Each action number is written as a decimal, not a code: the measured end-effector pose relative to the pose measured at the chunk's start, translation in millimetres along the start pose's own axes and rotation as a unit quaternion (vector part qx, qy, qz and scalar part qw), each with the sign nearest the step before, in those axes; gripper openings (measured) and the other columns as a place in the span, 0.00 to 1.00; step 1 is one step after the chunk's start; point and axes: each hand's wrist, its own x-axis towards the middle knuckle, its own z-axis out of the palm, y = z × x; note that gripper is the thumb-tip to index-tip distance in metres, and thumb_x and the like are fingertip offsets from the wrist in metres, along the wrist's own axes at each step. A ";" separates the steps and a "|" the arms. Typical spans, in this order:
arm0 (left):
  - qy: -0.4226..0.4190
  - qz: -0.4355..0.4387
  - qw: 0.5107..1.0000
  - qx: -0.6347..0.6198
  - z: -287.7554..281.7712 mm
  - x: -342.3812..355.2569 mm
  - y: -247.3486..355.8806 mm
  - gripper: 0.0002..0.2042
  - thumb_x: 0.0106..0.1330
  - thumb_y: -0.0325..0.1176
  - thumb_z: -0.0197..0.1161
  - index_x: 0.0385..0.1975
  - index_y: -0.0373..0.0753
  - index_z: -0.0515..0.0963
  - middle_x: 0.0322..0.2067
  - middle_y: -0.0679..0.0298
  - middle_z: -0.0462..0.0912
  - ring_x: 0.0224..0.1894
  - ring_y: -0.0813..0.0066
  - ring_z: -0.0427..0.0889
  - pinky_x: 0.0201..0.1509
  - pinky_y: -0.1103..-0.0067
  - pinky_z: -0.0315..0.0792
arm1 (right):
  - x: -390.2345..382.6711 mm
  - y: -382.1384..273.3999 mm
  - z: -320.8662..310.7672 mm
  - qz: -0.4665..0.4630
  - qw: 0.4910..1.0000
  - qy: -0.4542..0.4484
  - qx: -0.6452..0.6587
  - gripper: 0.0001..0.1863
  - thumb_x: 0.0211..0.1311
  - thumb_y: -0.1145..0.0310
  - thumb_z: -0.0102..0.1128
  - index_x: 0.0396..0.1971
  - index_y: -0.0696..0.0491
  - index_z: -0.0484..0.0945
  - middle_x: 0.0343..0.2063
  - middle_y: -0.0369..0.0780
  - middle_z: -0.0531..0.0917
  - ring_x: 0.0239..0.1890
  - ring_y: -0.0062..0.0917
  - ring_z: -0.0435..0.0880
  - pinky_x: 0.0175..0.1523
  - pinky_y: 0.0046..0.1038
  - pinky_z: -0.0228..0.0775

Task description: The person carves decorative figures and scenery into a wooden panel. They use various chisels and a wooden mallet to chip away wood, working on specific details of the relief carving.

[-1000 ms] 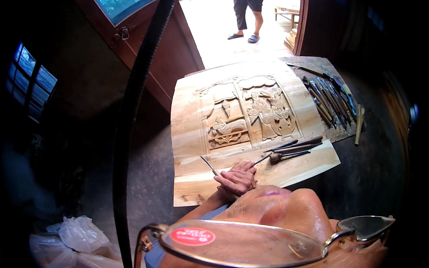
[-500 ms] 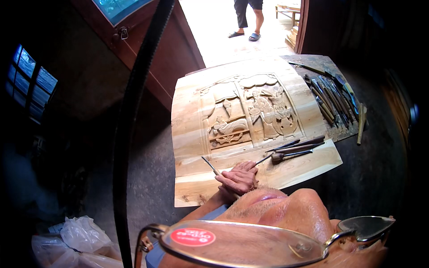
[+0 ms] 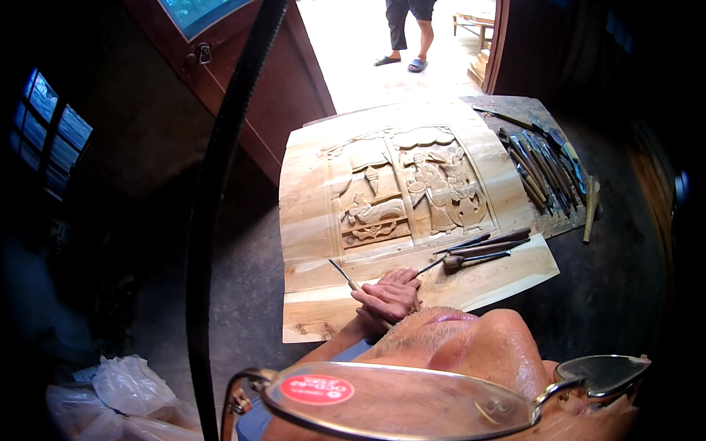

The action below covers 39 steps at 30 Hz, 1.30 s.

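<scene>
My two hands overlap at the near edge of a pale carved wooden panel (image 3: 309,217). Uppermost is my right hand (image 3: 388,300), its fingers curled leftward round a chisel (image 3: 343,273) whose thin blade angles up and left. My left hand (image 3: 401,277) lies partly beneath it; its fingertips rest by the wood, but the rest is covered. A slim metal shaft (image 3: 430,265) runs from beside those fingertips toward other tools; whether it is held, I cannot tell. Figures and a framed scene stand in relief on the panel. Lower parts of both hands are hidden.
Just right of my hands lie a round-headed brush-like tool (image 3: 457,262) and dark-handled chisels (image 3: 496,241). Many carving tools (image 3: 548,169) crowd the table's right side; a wooden stick (image 3: 590,209) overhangs its edge. Beyond the open door (image 3: 276,95) stands a person (image 3: 408,33). Plastic bags (image 3: 129,389) sit lower left.
The whole view has shifted very slightly. My hands and the chisel keep the same place on the panel, and the tools lie as before.
</scene>
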 end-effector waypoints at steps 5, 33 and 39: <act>-0.014 0.022 1.000 0.008 7.8 3.8 3.2 0.20 0.74 0.38 0.69 0.59 0.34 0.82 0.64 0.46 0.82 0.69 0.47 0.79 0.72 0.58 0.74 | -7.4 12.3 -2.9 -0.011 0.997 0.046 -0.058 0.24 0.64 0.61 0.79 0.59 0.50 0.90 0.47 0.46 0.93 0.43 0.35 0.95 0.51 0.37 0.89; 0.179 -0.305 0.835 0.422 -122.3 -133.9 11.6 0.20 0.72 0.34 0.73 0.61 0.35 0.86 0.66 0.48 0.84 0.70 0.48 0.81 0.73 0.61 0.76 | -29.4 40.8 -77.6 0.072 0.982 0.051 -0.165 0.18 0.72 0.73 0.72 0.59 0.58 0.85 0.40 0.50 0.91 0.42 0.45 0.94 0.47 0.41 0.88; 0.142 -0.094 0.963 0.207 -66.9 -63.5 31.1 0.09 0.67 0.27 0.76 0.45 0.35 0.90 0.48 0.53 0.93 0.52 0.52 0.93 0.57 0.65 0.86 | -47.9 4.8 -49.7 0.115 0.988 -0.037 -0.101 0.20 0.62 0.81 0.73 0.55 0.58 0.87 0.40 0.49 0.92 0.45 0.42 0.95 0.55 0.41 0.88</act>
